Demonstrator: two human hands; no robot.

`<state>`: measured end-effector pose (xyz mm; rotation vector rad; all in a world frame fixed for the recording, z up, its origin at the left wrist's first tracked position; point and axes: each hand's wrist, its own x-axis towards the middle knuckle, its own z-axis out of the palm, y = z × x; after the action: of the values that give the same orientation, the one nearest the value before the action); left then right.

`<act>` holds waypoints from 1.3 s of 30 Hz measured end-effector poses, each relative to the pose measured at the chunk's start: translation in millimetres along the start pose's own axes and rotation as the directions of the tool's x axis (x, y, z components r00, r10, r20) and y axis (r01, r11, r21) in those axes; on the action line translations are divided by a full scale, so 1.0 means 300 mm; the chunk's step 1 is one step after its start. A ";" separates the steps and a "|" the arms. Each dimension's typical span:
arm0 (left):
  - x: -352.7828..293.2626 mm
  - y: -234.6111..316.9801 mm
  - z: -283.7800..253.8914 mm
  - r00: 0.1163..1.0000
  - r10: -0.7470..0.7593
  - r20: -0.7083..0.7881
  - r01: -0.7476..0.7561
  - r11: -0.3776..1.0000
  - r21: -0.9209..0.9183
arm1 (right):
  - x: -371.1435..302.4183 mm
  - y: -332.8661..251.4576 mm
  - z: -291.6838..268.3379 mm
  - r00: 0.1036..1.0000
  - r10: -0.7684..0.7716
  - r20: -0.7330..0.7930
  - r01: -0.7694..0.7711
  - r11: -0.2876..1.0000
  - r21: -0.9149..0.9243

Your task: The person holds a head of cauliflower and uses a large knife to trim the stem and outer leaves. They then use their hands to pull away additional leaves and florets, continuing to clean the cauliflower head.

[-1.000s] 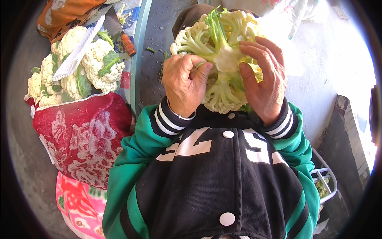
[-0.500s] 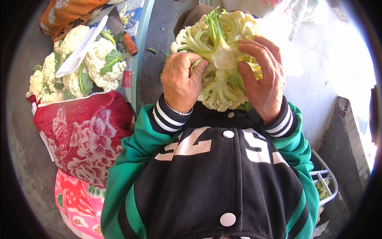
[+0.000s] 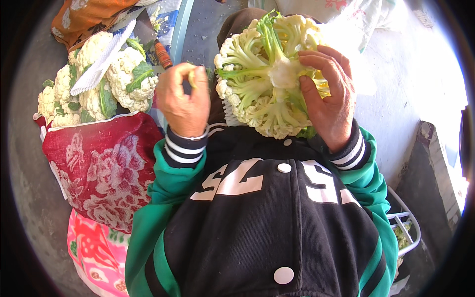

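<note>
The bare right hand (image 3: 329, 94) is clamped on a round, cream-white cauliflower head (image 3: 282, 76), underside uppermost, over the brown-clad lap (image 3: 235, 30). The bare left hand (image 3: 185, 104) is apart, fingers curled; any hold cannot be determined.

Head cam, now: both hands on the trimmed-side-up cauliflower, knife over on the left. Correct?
Not quite: only the right hand is on the cauliflower. The head view shows the left hand apart from it, to its left. The knife is over on the left, as stated.
</note>
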<state>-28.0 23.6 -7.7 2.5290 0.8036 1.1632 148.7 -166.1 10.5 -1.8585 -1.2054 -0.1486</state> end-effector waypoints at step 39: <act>0.058 0.164 0.008 0.879 0.339 0.335 -0.338 0.939 -0.064 | -0.018 0.010 -0.023 0.995 -0.073 0.064 0.070 0.997 0.035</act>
<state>1.7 -6.7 22.6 2.8316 0.2781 0.7635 150.7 -175.1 9.9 -1.8050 -1.3126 -0.1078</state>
